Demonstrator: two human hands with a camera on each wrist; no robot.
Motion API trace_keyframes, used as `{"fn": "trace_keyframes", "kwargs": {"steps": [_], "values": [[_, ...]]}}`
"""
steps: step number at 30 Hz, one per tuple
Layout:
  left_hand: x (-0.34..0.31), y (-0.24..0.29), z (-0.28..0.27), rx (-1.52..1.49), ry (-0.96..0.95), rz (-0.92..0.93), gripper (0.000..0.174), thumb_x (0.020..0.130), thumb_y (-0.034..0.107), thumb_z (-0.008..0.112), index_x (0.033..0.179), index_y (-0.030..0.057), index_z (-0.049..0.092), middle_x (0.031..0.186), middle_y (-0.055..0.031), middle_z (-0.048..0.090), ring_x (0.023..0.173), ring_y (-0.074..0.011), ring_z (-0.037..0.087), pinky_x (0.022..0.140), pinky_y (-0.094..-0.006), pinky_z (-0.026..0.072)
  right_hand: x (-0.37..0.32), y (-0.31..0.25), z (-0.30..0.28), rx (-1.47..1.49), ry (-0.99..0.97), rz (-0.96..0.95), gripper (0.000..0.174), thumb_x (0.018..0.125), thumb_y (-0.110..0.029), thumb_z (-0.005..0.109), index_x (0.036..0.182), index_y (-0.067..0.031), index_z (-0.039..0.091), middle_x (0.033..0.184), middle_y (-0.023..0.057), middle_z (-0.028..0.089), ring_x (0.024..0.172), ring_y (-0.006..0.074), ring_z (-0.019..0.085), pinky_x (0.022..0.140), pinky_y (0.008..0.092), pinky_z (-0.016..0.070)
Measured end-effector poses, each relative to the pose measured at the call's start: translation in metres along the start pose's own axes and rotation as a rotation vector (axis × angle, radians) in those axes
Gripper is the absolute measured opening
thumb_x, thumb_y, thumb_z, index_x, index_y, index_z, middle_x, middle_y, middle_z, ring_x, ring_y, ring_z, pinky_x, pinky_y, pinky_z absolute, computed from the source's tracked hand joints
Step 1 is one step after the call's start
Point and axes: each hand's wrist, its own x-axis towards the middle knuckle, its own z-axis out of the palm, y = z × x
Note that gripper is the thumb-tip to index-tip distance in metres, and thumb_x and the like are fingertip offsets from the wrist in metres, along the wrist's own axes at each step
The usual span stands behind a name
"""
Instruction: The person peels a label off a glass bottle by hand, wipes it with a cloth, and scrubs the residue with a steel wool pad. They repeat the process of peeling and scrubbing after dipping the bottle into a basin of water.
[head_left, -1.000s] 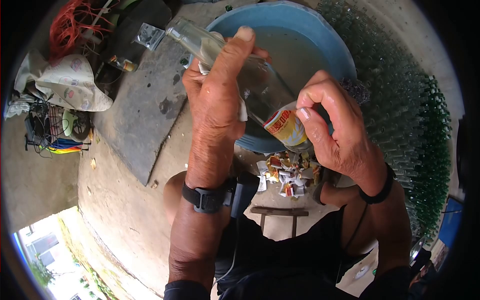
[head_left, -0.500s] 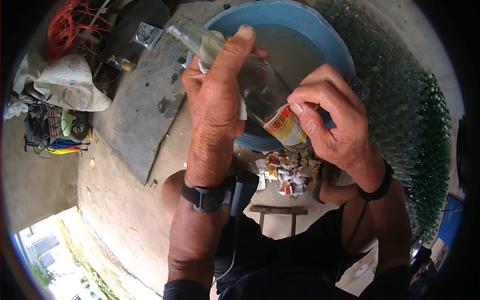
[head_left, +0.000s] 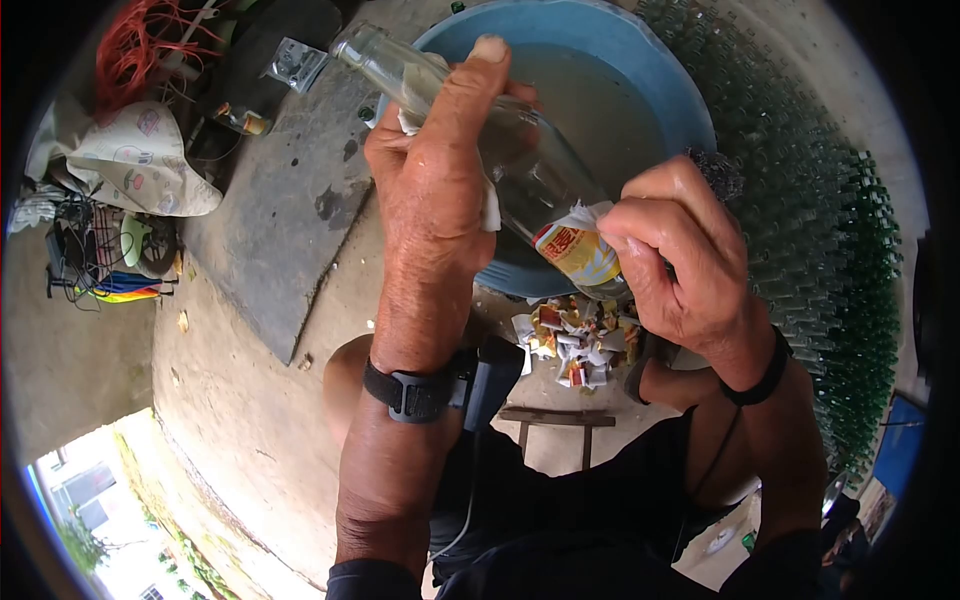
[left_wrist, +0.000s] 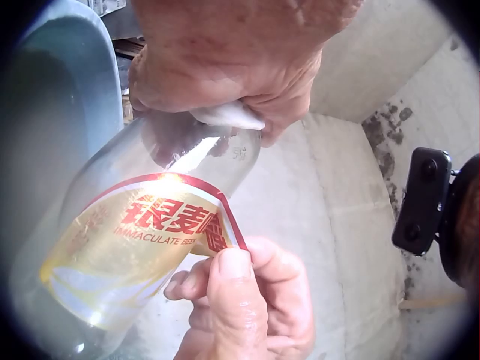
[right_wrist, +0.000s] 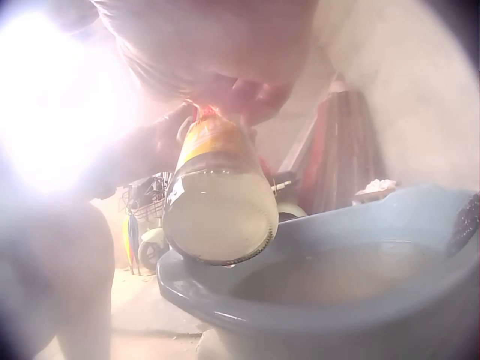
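A clear glass beer bottle (head_left: 555, 175) slants over the blue basin, its neck toward the upper left. My left hand (head_left: 435, 190) grips it round the shoulder, and white paper scraps (head_left: 491, 205) show beside that palm. Near the base, a gold and red label (left_wrist: 142, 240) still covers much of the glass. My right hand (head_left: 680, 255) pinches the label's edge between thumb and forefinger; that corner is lifted and folds back from the glass in the left wrist view. The bottle's round base (right_wrist: 217, 217) faces the right wrist camera.
The blue basin (head_left: 690, 90) holds cloudy water, with a dark scouring pad (head_left: 718, 177) at its rim. Torn labels (head_left: 580, 345) lie heaped on the floor below. Many green bottles (head_left: 850, 300) stand packed at right. A dark mat (head_left: 270, 250) lies at left.
My right hand has shifted slightly right and downward, drawing the label's edge away, and its white underside now shows. My left hand keeps its grip on the bottle.
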Motion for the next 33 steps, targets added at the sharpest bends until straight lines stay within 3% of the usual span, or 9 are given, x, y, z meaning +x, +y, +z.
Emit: {"fn": "trace_keyframes", "kwargs": {"steps": [6, 10, 13, 17, 20, 23, 27, 30, 33], "values": [[0.001, 0.001, -0.003, 0.043, -0.004, -0.008, 0.030, 0.099, 0.034, 0.080, 0.097, 0.0048, 0.072, 0.091, -0.0119, 0.077, 0.082, -0.0237, 0.077, 0.073, -0.0388, 0.0639, -0.001, 0.000, 0.000, -0.015, 0.003, -0.027, 0.015, 0.087, 0.012, 0.069, 0.098, 0.0017, 0.070, 0.087, 0.0091, 0.057, 0.069, 0.0204, 0.061, 0.056, 0.0342, 0.0493], [0.004, 0.001, -0.009, 0.053, 0.021, -0.032, 0.032, 0.099, 0.035, 0.080, 0.098, 0.0040, 0.072, 0.091, -0.0124, 0.077, 0.082, -0.0238, 0.077, 0.075, -0.0390, 0.0641, -0.010, 0.007, -0.002, -0.004, -0.058, -0.012, 0.029, 0.088, 0.006, 0.075, 0.115, 0.0018, 0.069, 0.096, 0.0127, 0.060, 0.077, 0.0246, 0.064, 0.065, 0.0361, 0.0548], [0.010, 0.001, -0.016, 0.027, 0.031, -0.025, 0.032, 0.099, 0.036, 0.080, 0.097, 0.0056, 0.071, 0.093, -0.0129, 0.078, 0.084, -0.0247, 0.077, 0.076, -0.0395, 0.0643, -0.012, 0.000, 0.003, 0.026, -0.058, 0.250, 0.057, 0.086, -0.009, 0.086, 0.135, 0.0022, 0.059, 0.114, 0.0202, 0.063, 0.098, 0.0348, 0.069, 0.084, 0.0424, 0.0592], [0.008, 0.004, -0.011, -0.020, 0.093, 0.007, 0.032, 0.099, 0.039, 0.079, 0.096, 0.0098, 0.069, 0.098, -0.0130, 0.078, 0.088, -0.0263, 0.077, 0.077, -0.0409, 0.0647, -0.027, 0.001, 0.010, 0.036, -0.219, 0.542, 0.085, 0.078, -0.029, 0.097, 0.141, 0.0052, 0.052, 0.131, 0.0269, 0.062, 0.123, 0.0453, 0.066, 0.102, 0.0501, 0.0556], [0.005, 0.009, -0.010, -0.032, 0.116, -0.048, 0.030, 0.100, 0.039, 0.078, 0.095, 0.0118, 0.066, 0.100, -0.0122, 0.077, 0.095, -0.0284, 0.077, 0.083, -0.0453, 0.0649, -0.035, 0.007, 0.016, 0.143, -0.260, 0.623, 0.078, 0.080, -0.026, 0.094, 0.139, 0.0055, 0.053, 0.124, 0.0246, 0.066, 0.119, 0.0445, 0.068, 0.102, 0.0484, 0.0553], [0.004, 0.018, -0.016, -0.120, -0.027, -0.134, 0.029, 0.103, 0.038, 0.074, 0.096, 0.0110, 0.067, 0.102, -0.0134, 0.077, 0.100, -0.0306, 0.076, 0.088, -0.0490, 0.0643, -0.031, 0.004, 0.012, 0.210, -0.236, 0.618, 0.071, 0.082, -0.026, 0.091, 0.135, 0.0051, 0.055, 0.118, 0.0226, 0.068, 0.115, 0.0389, 0.070, 0.100, 0.0459, 0.0549], [0.004, 0.023, -0.012, -0.118, -0.186, -0.099, 0.031, 0.106, 0.039, 0.070, 0.099, 0.0088, 0.068, 0.106, -0.0155, 0.076, 0.103, -0.0329, 0.075, 0.090, -0.0508, 0.0634, -0.029, 0.008, -0.001, 0.680, -0.372, 0.764, 0.067, 0.085, -0.031, 0.088, 0.133, 0.0040, 0.056, 0.120, 0.0215, 0.068, 0.114, 0.0291, 0.068, 0.100, 0.0433, 0.0538], [0.003, 0.022, -0.012, -0.063, -0.188, -0.067, 0.033, 0.106, 0.040, 0.070, 0.101, 0.0071, 0.068, 0.107, -0.0160, 0.075, 0.101, -0.0330, 0.076, 0.088, -0.0487, 0.0636, -0.036, 0.008, 0.005, 0.701, -0.362, 0.734, 0.074, 0.085, -0.035, 0.091, 0.136, 0.0048, 0.055, 0.119, 0.0205, 0.068, 0.115, 0.0296, 0.068, 0.100, 0.0440, 0.0539], [-0.002, 0.019, -0.009, 0.031, -0.149, -0.030, 0.032, 0.105, 0.038, 0.072, 0.101, 0.0066, 0.068, 0.104, -0.0152, 0.075, 0.099, -0.0316, 0.076, 0.085, -0.0459, 0.0635, -0.029, 0.004, 0.008, 0.459, -0.223, 0.567, 0.076, 0.086, -0.035, 0.091, 0.140, 0.0031, 0.055, 0.122, 0.0175, 0.067, 0.115, 0.0281, 0.067, 0.100, 0.0425, 0.0547]]}}
